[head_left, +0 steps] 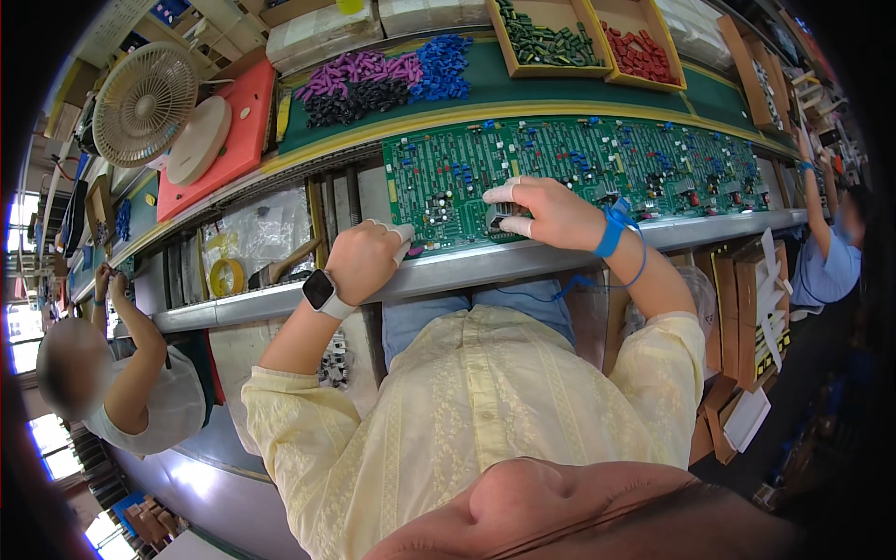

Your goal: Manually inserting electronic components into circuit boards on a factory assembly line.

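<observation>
Your right hand [551, 210], blue strap at the wrist, is closed on a small dark component [497, 220], pinching it with white-capped fingers [502, 193] against the near edge of the green circuit board [560, 168]. Your left hand [366, 259], watch on the wrist, is curled shut at the board's near-left corner, its fingertips on the metal rail [448, 269]; whether it holds anything cannot be told.

Largest first:
- Worktop [579, 98]: green belt with yellow edge, running left to right behind the board.
- Board: long, lying between rail and belt; many parts already stand on it, thicker toward the right. Bare spots show at the left end near your hands.
- Fan [145, 103] and red tray [238, 131], far left.
- Two wooden bins [588, 37], dark green and red parts.
- Loose heaps on the belt: purple [359, 70], blue [439, 67], black [359, 101].

Judgement: stuffing looks well advanced; the held part appears not yet seated.
</observation>
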Demonstrator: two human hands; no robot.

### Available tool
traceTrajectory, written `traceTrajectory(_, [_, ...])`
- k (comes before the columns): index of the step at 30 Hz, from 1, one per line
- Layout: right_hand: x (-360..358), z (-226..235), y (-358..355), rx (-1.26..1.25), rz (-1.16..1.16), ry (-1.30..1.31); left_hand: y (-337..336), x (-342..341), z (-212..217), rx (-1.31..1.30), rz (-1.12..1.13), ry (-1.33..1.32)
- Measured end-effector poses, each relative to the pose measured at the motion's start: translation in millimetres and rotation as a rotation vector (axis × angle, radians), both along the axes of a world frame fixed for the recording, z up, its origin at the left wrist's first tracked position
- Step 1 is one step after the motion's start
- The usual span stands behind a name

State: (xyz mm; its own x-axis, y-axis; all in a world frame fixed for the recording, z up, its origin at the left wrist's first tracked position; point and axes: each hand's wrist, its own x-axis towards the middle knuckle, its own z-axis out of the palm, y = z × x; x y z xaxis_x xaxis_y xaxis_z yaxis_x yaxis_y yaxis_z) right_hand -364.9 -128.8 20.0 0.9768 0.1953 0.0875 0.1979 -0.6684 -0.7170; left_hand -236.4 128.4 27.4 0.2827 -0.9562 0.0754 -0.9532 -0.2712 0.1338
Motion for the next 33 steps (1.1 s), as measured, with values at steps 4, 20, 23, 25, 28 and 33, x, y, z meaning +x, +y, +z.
traceTrajectory(4, [3, -1, -2, 0.008, -0.009, -0.031, -1, -1, 2, 0.007, 0.009, 0.015])
traceTrajectory(20, [10, 2, 1, -0.070, -0.046, 0.027, 0, -2, -6, -0.016, -0.026, -0.041])
traceTrajectory(23, [12, 2, 0, -0.073, -0.043, 0.026, -1, -1, -5, 0.012, -0.013, -0.026])
traceTrajectory(25, [15, 0, 0, -0.093, -0.030, 0.056, -2, 1, -6, 0.057, 0.049, 0.072])
traceTrajectory(28, [19, -10, 1, -0.122, -0.017, 0.049, -3, 5, -8, 0.089, 0.063, 0.108])
traceTrajectory(33, [28, -11, 5, -0.157, -0.011, 0.121, -3, 6, -9, 0.062, 0.055, 0.130])
